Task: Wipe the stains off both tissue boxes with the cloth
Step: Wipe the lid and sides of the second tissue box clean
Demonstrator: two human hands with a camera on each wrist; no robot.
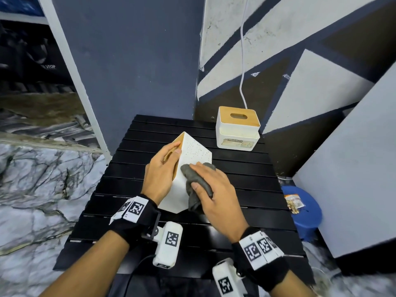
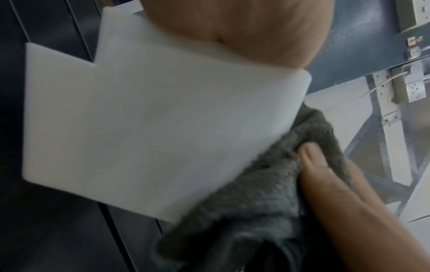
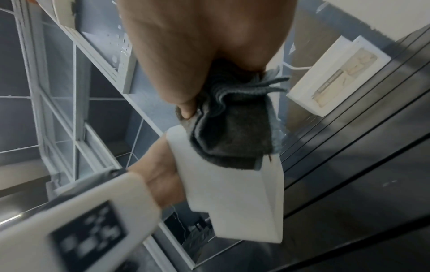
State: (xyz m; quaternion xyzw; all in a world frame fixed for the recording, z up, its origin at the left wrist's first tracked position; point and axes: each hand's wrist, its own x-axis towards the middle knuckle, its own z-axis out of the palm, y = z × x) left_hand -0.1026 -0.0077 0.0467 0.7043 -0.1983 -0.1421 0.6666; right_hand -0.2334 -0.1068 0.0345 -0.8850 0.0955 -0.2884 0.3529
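On the far tissue box (image 1: 237, 133), which stands upright at the back right of the black slatted table (image 1: 246, 189), the front label reads "TISSUE HOLDER"; this box has a wooden lid with a slot. Behind the glass at the left you can read "STOP", the rest is too dark.

Your left hand (image 1: 161, 174) grips the near tissue box (image 1: 188, 159), tilted on its lower corner in the middle of the table, with the fingers curled over the edge at the wooden lid. Your right hand (image 1: 216, 194) holds the grey cloth (image 1: 196, 183) bunched under the fingers and thumb and presses it on the white side of this box.
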